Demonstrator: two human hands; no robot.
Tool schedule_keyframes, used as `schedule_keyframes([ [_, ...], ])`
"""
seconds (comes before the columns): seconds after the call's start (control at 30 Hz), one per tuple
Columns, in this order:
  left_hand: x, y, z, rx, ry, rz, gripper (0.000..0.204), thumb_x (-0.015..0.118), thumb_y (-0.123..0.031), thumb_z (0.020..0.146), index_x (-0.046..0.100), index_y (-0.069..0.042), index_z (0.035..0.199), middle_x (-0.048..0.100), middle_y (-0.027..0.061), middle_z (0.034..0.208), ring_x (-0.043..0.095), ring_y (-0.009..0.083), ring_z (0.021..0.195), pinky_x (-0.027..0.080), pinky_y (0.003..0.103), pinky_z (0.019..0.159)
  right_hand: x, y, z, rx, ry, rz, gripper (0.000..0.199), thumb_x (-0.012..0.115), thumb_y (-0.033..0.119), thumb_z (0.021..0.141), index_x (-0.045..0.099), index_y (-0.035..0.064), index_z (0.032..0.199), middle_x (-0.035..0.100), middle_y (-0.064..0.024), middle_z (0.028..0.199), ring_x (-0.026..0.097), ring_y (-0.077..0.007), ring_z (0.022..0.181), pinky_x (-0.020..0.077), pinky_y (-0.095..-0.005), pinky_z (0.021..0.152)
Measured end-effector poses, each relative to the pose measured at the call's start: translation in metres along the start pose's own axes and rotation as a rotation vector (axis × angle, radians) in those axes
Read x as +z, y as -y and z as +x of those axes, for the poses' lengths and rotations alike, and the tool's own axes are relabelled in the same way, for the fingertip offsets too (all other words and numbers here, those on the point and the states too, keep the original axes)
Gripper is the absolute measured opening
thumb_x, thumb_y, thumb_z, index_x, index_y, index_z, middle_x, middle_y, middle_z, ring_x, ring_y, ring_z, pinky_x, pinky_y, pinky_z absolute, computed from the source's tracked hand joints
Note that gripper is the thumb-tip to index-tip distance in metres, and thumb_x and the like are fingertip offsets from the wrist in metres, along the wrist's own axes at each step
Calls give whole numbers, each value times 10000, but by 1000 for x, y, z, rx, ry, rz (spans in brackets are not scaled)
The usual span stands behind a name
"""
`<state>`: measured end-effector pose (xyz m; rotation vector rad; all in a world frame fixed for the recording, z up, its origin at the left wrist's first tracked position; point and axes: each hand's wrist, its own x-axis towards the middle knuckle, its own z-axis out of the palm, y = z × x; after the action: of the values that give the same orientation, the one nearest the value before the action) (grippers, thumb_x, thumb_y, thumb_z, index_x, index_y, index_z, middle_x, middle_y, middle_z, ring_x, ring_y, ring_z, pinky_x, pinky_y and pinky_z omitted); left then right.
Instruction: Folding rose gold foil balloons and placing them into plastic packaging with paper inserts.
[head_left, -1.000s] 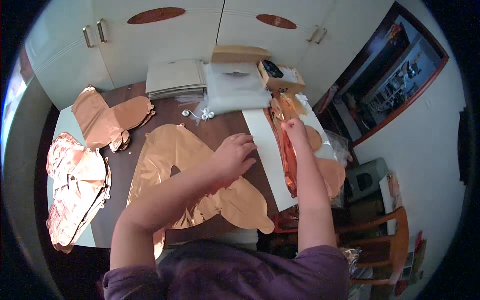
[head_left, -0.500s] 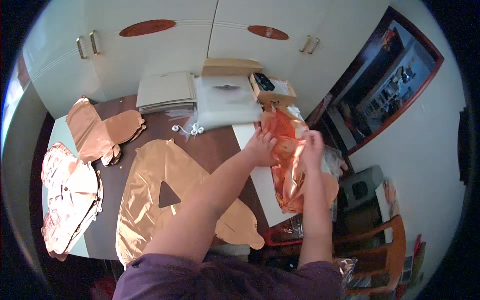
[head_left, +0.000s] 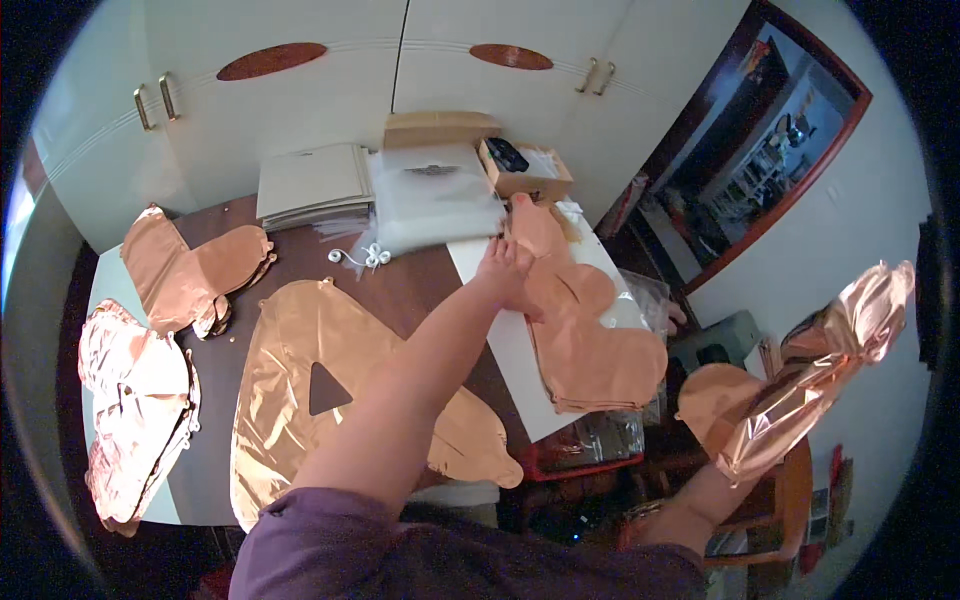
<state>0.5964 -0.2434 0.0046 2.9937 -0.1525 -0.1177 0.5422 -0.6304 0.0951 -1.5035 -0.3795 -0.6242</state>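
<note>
My left hand (head_left: 508, 275) lies with its fingers stretched out on the left edge of a stack of flat rose-gold foil balloons (head_left: 595, 350). Out to the right, past the table, another foil balloon (head_left: 790, 400) is lifted up, crumpled and shiny at its upper end. My right forearm (head_left: 690, 508) reaches to that balloon; its hand is hidden behind the foil and carries it. Below my left forearm a large gold foil balloon (head_left: 285, 400) with a triangular hole is spread out on the dark tabletop.
More rose-gold foil balloons (head_left: 185, 270) lie at the left, with a shiny pile (head_left: 140, 400) nearer me. Along the back are grey boards (head_left: 315, 185), clear plastic bags (head_left: 435, 195), white ribbon rolls (head_left: 375, 256) and a small cardboard box (head_left: 530, 180). A wooden chair (head_left: 795, 500) stands at the right.
My right hand has swung off to the right, pulling a foil balloon away from the stack. The flat balloons beneath are now uncovered. My left hand stays at the stack's left edge.
</note>
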Motion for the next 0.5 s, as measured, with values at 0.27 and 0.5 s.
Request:
schedule_keyframes([
  [0.27, 23, 13, -53, 125, -549, -350, 739, 642, -501, 805, 457, -58, 1368, 333, 260, 1466, 302, 419, 1373, 205, 536, 1150, 155, 47, -53, 98, 453, 154, 120, 512, 146, 956, 572, 61, 1013, 608, -66, 901, 573, -146, 786, 479, -267, 685],
  [0.5, -38, 131, -313, 16, -626, -206, 469, 682, -244, 801, 568, -41, 1208, 512, 201, 1329, 456, 402, 1256, 371, 516, 1060, 350, 84, -158, 9, 784, 162, 190, 574, 198, 966, 555, 24, 891, 576, -48, 755, 537, -122, 692, 462, -299, 629],
])
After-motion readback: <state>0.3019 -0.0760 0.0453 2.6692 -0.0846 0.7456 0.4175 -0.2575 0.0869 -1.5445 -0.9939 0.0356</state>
